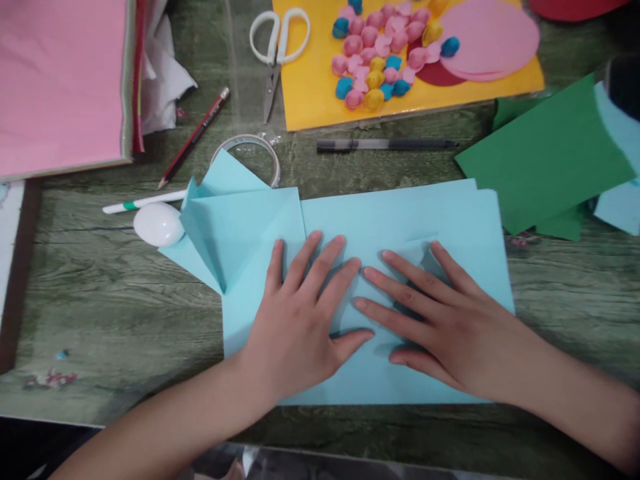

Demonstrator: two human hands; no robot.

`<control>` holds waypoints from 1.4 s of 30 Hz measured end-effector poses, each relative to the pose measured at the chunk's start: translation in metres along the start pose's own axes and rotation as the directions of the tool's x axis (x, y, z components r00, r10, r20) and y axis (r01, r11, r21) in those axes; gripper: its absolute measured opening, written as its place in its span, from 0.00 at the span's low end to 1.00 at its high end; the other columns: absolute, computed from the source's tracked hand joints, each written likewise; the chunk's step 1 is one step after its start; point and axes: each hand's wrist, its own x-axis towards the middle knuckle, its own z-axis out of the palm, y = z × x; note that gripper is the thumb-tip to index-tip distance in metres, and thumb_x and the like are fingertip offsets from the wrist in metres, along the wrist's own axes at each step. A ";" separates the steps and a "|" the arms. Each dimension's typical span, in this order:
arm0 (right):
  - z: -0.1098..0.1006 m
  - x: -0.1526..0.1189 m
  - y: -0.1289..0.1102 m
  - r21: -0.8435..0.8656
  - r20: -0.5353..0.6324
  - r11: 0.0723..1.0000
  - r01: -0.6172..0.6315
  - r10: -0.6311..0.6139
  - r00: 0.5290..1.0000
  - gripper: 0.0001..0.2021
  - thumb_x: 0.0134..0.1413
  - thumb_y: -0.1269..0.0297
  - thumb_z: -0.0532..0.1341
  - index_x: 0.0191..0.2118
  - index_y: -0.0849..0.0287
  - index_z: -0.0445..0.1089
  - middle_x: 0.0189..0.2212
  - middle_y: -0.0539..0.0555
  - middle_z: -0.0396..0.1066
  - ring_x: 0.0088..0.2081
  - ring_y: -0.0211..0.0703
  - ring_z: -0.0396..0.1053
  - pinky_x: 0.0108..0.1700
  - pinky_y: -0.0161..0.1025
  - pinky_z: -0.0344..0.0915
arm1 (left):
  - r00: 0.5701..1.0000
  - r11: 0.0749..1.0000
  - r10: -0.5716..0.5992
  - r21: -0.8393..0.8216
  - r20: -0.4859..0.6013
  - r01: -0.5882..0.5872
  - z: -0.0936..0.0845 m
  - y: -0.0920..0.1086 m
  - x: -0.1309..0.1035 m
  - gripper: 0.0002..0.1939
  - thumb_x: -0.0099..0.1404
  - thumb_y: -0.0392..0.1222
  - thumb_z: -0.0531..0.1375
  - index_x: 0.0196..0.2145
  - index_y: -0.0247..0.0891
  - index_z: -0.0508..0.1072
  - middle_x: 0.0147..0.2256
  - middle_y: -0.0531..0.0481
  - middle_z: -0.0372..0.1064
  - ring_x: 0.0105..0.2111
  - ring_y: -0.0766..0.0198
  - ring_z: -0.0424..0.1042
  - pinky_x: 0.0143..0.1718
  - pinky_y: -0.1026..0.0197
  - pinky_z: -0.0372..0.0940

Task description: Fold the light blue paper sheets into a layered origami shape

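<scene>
You are pressing both hands flat on the light blue paper (400,220), which is lying on the green wood-grain table (110,313) right in front of you. Your left hand (300,327) is resting palm down, fingers spread and gripping nothing, next to a folded flap at the sheet's left end. Your right hand (440,320) is lying just as flat and released, its fingertips nearly meeting the left hand's over a small raised fold. Just left of the paper, a white egg-shaped object (159,224) and a white pen (143,202) are sitting. Beyond the sheet, a tape roll (250,143), a red pencil (194,137) and a black pen (385,144) are lying. Farther back, white scissors (278,50) are resting beside a yellow sheet (310,87) carrying small coloured paper balls (380,57) and a pink paper circle (487,40). Green paper (545,157) is lying to the right, a pink paper stack (60,80) far left.
</scene>
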 end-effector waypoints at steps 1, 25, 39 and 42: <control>0.000 0.000 0.000 -0.003 0.001 1.000 0.002 -0.002 1.000 0.27 0.63 0.53 0.53 0.65 0.52 0.52 0.67 0.55 0.47 0.68 0.57 0.40 0.63 0.67 0.38 | 1.000 1.000 0.004 0.005 0.002 -0.004 0.000 0.000 0.000 0.36 0.63 0.63 0.54 0.60 0.38 0.60 0.65 0.42 0.50 0.66 0.43 0.44 0.63 0.33 0.37; 0.001 0.000 -0.002 -0.062 -0.019 0.998 -0.009 0.007 1.000 0.25 0.64 0.50 0.50 0.64 0.50 0.54 0.67 0.55 0.49 0.67 0.57 0.42 0.63 0.68 0.38 | 0.999 0.999 0.033 0.034 0.028 -0.034 -0.002 -0.003 -0.002 0.45 0.56 0.70 0.57 0.61 0.36 0.58 0.66 0.41 0.48 0.66 0.42 0.43 0.64 0.34 0.36; 0.001 0.000 -0.004 -0.045 0.004 0.999 -0.027 0.027 1.000 0.25 0.63 0.53 0.54 0.64 0.49 0.55 0.67 0.54 0.48 0.67 0.57 0.41 0.65 0.65 0.32 | 0.999 0.999 0.029 0.039 0.027 -0.030 0.000 -0.003 -0.001 0.44 0.58 0.70 0.54 0.62 0.36 0.58 0.66 0.40 0.48 0.66 0.43 0.43 0.64 0.34 0.35; 0.002 0.000 -0.003 -0.055 -0.011 0.998 -0.014 0.013 1.000 0.25 0.63 0.50 0.52 0.64 0.50 0.56 0.66 0.55 0.49 0.67 0.57 0.42 0.64 0.67 0.34 | 0.999 0.999 0.032 0.042 0.025 -0.033 0.000 -0.003 -0.001 0.45 0.57 0.71 0.54 0.62 0.36 0.57 0.66 0.41 0.48 0.66 0.43 0.43 0.64 0.34 0.36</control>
